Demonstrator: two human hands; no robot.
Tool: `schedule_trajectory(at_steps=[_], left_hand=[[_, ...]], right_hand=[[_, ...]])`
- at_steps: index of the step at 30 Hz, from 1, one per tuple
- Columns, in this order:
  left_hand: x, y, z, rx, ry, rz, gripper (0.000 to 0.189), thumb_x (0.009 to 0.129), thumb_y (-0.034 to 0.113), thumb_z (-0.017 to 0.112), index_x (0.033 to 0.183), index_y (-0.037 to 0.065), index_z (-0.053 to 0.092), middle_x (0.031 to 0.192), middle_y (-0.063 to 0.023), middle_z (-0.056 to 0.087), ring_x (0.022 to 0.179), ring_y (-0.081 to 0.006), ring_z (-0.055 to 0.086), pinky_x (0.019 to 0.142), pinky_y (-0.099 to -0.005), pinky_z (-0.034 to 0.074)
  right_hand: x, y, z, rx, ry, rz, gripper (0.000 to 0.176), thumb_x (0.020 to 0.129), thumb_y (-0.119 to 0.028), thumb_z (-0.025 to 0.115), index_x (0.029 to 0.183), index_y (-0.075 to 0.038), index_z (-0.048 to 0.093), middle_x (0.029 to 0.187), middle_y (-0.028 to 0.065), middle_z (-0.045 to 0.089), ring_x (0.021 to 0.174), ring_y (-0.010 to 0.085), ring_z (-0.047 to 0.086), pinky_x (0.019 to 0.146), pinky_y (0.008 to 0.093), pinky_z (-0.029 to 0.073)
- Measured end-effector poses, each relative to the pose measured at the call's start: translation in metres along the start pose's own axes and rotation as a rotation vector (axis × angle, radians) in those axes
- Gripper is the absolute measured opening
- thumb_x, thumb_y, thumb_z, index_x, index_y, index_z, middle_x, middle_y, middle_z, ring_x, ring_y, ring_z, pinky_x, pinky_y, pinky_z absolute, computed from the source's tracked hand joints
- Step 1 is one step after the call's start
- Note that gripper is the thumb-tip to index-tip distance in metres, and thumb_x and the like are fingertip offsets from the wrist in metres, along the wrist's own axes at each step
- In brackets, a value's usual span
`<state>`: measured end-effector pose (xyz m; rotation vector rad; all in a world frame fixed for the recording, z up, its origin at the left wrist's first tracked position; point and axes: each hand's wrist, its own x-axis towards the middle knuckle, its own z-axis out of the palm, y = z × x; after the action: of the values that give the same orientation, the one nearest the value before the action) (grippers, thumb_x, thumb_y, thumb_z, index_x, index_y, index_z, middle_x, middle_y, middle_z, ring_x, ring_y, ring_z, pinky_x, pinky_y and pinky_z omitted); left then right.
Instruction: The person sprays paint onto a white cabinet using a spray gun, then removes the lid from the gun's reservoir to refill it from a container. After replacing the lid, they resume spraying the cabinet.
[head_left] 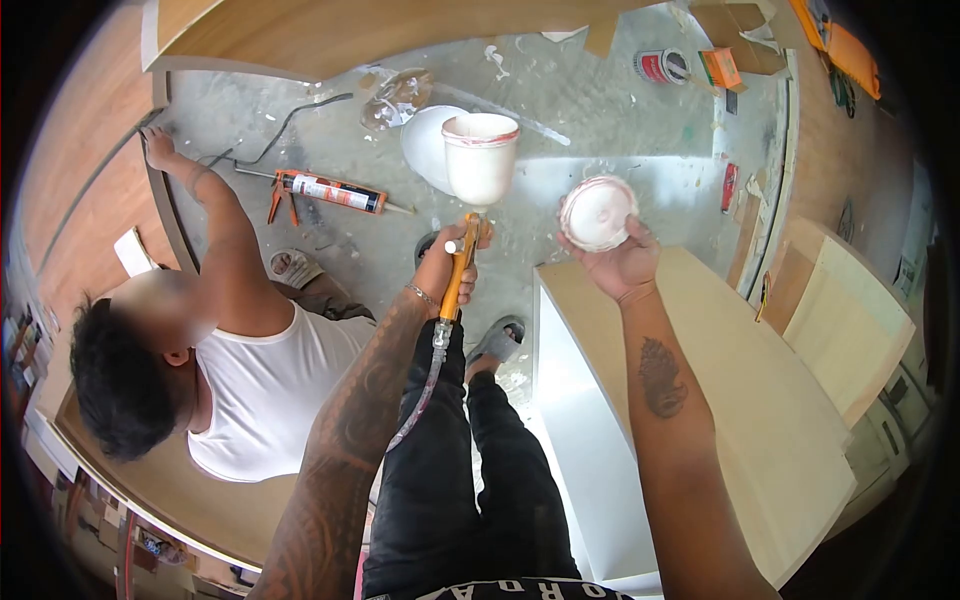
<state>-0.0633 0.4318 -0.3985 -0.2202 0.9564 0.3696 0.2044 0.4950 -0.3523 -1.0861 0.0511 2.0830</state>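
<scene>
My left hand [440, 275] is closed around the orange handle of a paint spray gun [458, 285]. On top of the gun sits a white paint cup [480, 168], upright, with reddish smears at its rim; its inside is mostly hidden. A clear hose [430, 380] runs down from the handle's lower end. To the right, my right hand [622, 265] grips a round white lid [600, 212], paint-smeared and pink-edged, apart from the cup. Behind the cup, a pale round shape [425, 150] shows on the floor, partly covered.
A co-worker [270, 390] crouches at left, arm stretched to a wooden panel. A caulking gun [330, 192] lies on the floor beside a dark cable [290, 130]. A wooden cabinet [700, 400] stands below my right arm. A tin can [660, 67] sits at the back right.
</scene>
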Motion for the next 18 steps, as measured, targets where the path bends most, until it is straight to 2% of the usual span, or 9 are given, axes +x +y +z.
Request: schedule_trajectory(at_steps=[4,6,7,11,13,14,16,17,18], left_hand=[[-0.004,-0.006,-0.008,0.091,0.025,0.116,0.070,0.086,0.066,0.038,0.123,0.007,0.047,0.053,0.0022,0.035,0.040,-0.0099,0.036,0.040,-0.0243,0.032],[-0.006,-0.010,-0.011,0.093,0.026,0.144,0.069,0.086,0.066,0.039,0.123,0.007,0.047,0.054,0.0020,0.035,0.040,-0.0100,0.036,0.040,-0.0242,0.032],[-0.008,-0.012,-0.012,0.099,0.024,0.167,0.069,0.086,0.065,0.039,0.122,0.008,0.047,0.054,0.0019,0.035,0.040,-0.0100,0.036,0.040,-0.0242,0.032],[-0.012,-0.020,-0.020,0.029,0.017,0.144,0.067,0.086,0.065,0.040,0.120,0.008,0.049,0.054,0.0019,0.035,0.040,-0.0100,0.036,0.040,-0.0240,0.032],[-0.011,-0.022,-0.032,-0.205,-0.157,-0.050,0.069,0.085,0.064,0.041,0.122,0.007,0.050,0.053,0.0027,0.035,0.039,-0.0105,0.033,0.039,-0.0240,0.031],[-0.006,-0.025,-0.040,-0.214,-0.154,-0.044,0.069,0.085,0.064,0.041,0.122,0.007,0.050,0.053,0.0027,0.035,0.039,-0.0105,0.033,0.039,-0.0240,0.031],[0.002,-0.029,-0.054,-0.468,-0.533,-0.254,0.078,0.083,0.069,0.041,0.128,0.006,0.049,0.055,0.0022,0.039,0.043,-0.0091,0.035,0.041,-0.0237,0.035],[0.000,-0.028,-0.054,-0.475,-0.530,-0.246,0.078,0.083,0.069,0.041,0.128,0.006,0.049,0.055,0.0022,0.039,0.043,-0.0091,0.035,0.041,-0.0237,0.035],[-0.001,-0.026,-0.050,-0.600,-0.658,-0.325,0.080,0.084,0.067,0.041,0.131,0.003,0.047,0.058,0.0010,0.041,0.045,-0.0100,0.038,0.042,-0.0247,0.036]], right_hand=[[0.015,-0.032,0.033,-0.061,-0.090,-0.045,0.077,0.073,-0.036,0.070,0.139,-0.007,0.041,0.136,0.0225,0.048,0.125,0.0394,0.048,0.103,0.0551,0.039],[0.023,-0.045,0.050,-0.090,-0.141,-0.082,0.078,0.073,-0.036,0.070,0.139,-0.006,0.040,0.137,0.0245,0.046,0.126,0.0400,0.046,0.106,0.0558,0.036],[0.026,-0.049,0.054,-0.173,-0.144,-0.110,0.087,0.073,-0.044,0.070,0.143,-0.007,0.035,0.142,0.0273,0.040,0.130,0.0410,0.042,0.107,0.0535,0.035],[0.035,-0.052,0.068,-0.207,-0.133,-0.096,0.086,0.073,-0.042,0.070,0.143,-0.007,0.035,0.142,0.0275,0.040,0.130,0.0405,0.042,0.107,0.0539,0.035],[0.039,-0.045,0.069,-0.231,-0.053,-0.086,0.079,0.075,-0.040,0.069,0.141,-0.007,0.038,0.139,0.0259,0.043,0.128,0.0400,0.045,0.107,0.0541,0.035],[0.041,-0.041,0.067,-0.236,-0.057,-0.076,0.079,0.075,-0.040,0.069,0.141,-0.007,0.038,0.139,0.0259,0.043,0.128,0.0400,0.045,0.107,0.0541,0.035],[0.041,-0.030,0.060,-0.263,-0.025,-0.018,0.071,0.078,-0.036,0.067,0.138,-0.008,0.041,0.135,0.0226,0.049,0.124,0.0379,0.049,0.105,0.0538,0.038],[0.041,-0.024,0.055,-0.266,-0.031,-0.009,0.071,0.078,-0.036,0.067,0.138,-0.008,0.041,0.135,0.0226,0.049,0.124,0.0379,0.049,0.105,0.0538,0.038],[0.041,-0.017,0.050,-0.280,0.029,0.008,0.067,0.080,-0.035,0.066,0.137,-0.008,0.043,0.133,0.0197,0.052,0.122,0.0358,0.051,0.103,0.0532,0.039]])
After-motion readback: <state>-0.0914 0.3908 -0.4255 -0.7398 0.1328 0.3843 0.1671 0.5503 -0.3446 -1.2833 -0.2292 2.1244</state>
